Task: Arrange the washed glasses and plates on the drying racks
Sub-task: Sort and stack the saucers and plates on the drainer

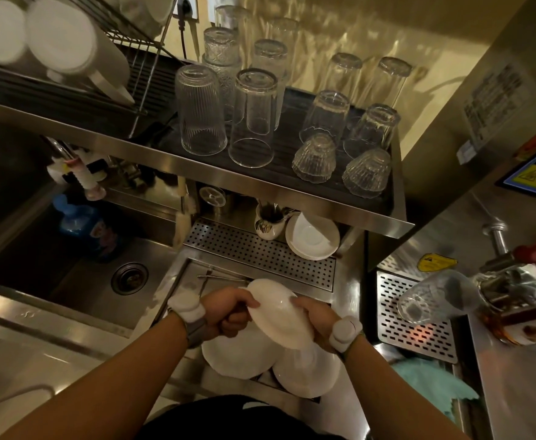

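Observation:
Both hands hold one white plate (276,309) tilted above the counter at bottom centre. My left hand (228,312) grips its left rim and my right hand (315,319) grips its right rim. Below it lie two more white plates (238,360), partly hidden by my wrists. Several upturned glasses (254,115) stand on the dark ribbed mat of the steel shelf (196,154) above. White plates (60,36) stand on edge in the wire rack (139,49) at top left.
A deep steel sink (79,268) with a drain lies at left, a blue bottle (76,217) at its back. White saucers (312,238) and a cutlery jug sit under the shelf on a perforated tray (260,252). One glass (431,296) stands at right by a machine.

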{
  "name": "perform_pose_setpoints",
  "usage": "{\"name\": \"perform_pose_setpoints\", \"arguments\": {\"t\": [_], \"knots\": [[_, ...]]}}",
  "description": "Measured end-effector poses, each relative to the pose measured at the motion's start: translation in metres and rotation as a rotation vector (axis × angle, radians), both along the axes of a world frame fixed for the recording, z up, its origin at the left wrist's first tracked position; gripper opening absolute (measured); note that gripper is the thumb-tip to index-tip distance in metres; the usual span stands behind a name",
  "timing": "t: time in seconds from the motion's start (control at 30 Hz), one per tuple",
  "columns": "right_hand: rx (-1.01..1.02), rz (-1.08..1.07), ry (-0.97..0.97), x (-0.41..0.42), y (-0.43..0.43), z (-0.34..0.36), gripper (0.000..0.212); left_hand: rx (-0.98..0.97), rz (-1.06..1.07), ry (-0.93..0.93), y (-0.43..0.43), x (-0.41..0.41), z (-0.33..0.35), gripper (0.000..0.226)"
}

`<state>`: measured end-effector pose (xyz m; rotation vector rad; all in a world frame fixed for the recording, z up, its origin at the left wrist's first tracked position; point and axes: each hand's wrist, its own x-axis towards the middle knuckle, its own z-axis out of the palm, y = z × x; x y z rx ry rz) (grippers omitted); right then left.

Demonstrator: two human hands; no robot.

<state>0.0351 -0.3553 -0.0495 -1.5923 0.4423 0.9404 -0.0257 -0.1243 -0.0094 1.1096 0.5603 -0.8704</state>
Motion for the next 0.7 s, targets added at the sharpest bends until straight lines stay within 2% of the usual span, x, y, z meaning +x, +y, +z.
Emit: {"name": "perform_pose_setpoints", "arguments": {"t": [0.17, 0.3, 0.5, 0.57, 0.7], "knots": [[0.122, -0.295, -0.032, 0.018, -0.015, 0.011, 0.027, 0.318, 0.18, -0.179, -0.005, 0.021, 0.001, 0.027], [0.207, -0.422, -0.108, 0.039, -0.027, 0.025, 0.032, 0.305, 0.256, -0.196, -0.007, 0.022, -0.004, 0.037], [0.078, -0.512, -0.248, 0.066, -0.024, 0.032, 0.019, 0.369, 0.282, -0.109, -0.004, 0.016, -0.013, 0.032], [0.083, -0.542, -0.252, 0.072, -0.02, 0.032, 0.016, 0.385, 0.28, -0.106, -0.001, 0.012, -0.013, 0.032], [0.14, -0.588, -0.201, 0.086, -0.004, 0.03, 0.023, 0.407, 0.3, -0.089, 0.007, 0.004, -0.015, 0.033]]}}
